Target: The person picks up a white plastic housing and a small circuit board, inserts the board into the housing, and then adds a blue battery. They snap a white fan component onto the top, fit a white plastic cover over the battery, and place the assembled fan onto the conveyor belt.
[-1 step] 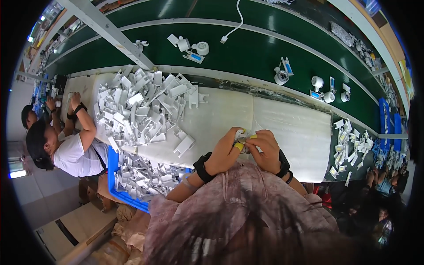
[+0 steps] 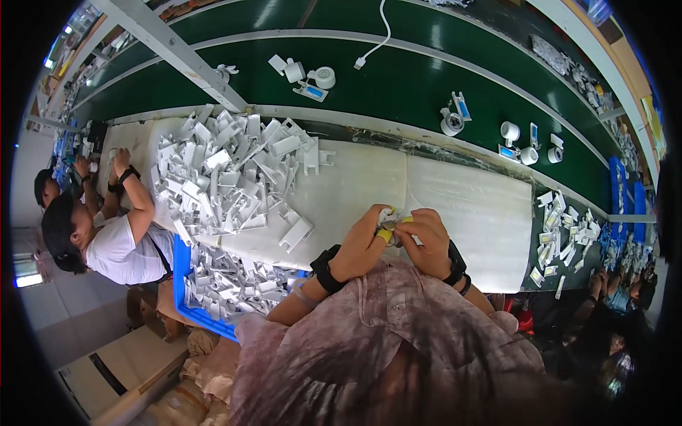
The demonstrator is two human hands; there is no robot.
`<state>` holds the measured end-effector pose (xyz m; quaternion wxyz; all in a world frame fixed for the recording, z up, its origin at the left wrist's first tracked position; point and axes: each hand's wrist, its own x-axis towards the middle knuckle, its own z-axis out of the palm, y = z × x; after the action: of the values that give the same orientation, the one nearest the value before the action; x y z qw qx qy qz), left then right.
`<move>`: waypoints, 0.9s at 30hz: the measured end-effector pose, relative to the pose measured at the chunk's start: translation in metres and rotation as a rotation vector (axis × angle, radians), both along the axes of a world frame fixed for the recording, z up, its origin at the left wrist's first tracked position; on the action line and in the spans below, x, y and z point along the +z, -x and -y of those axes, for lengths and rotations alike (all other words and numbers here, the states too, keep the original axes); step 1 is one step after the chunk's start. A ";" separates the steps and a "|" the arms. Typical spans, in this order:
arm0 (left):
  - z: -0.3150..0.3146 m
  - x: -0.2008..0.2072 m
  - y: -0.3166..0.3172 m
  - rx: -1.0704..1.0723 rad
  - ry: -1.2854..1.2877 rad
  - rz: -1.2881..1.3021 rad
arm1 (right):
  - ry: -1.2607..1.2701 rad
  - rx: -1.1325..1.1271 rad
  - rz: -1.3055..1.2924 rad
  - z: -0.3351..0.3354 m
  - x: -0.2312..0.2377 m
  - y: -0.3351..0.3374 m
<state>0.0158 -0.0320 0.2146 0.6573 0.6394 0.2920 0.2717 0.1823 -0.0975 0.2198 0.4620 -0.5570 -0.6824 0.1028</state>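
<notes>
Above the white padded work mat (image 2: 469, 213), close to my body, both my hands meet around one small white part (image 2: 399, 215). The fingers of my left hand (image 2: 361, 245) are closed on it from the left. From the other side my right hand (image 2: 430, 243) pinches it between thumb and fingers. Yellow wraps cover some of the fingertips. Most of the part is hidden by the fingers, so its exact kind cannot be made out. To the left of my hands a big heap of white plastic housings (image 2: 227, 177) lies on the mat.
A blue crate (image 2: 182, 284) of similar white pieces stands below the heap. Beyond the mat runs a green conveyor belt (image 2: 398, 85) carrying small white round units and a white cable (image 2: 387, 28). Further white parts (image 2: 565, 231) lie at the right. Another person (image 2: 117, 234) works at the left.
</notes>
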 end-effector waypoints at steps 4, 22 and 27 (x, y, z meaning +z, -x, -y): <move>0.000 0.001 -0.002 -0.017 -0.010 -0.021 | -0.001 -0.007 0.000 0.002 -0.001 -0.001; 0.001 0.008 0.001 -0.038 -0.012 0.013 | -0.068 0.039 0.040 0.001 -0.001 -0.005; -0.002 0.008 0.003 -0.036 -0.222 -0.053 | -0.056 0.024 0.006 0.001 -0.001 -0.003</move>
<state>0.0124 -0.0301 0.2229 0.5792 0.7205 0.2660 0.2733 0.1854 -0.0988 0.2190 0.4742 -0.5359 -0.6930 0.0875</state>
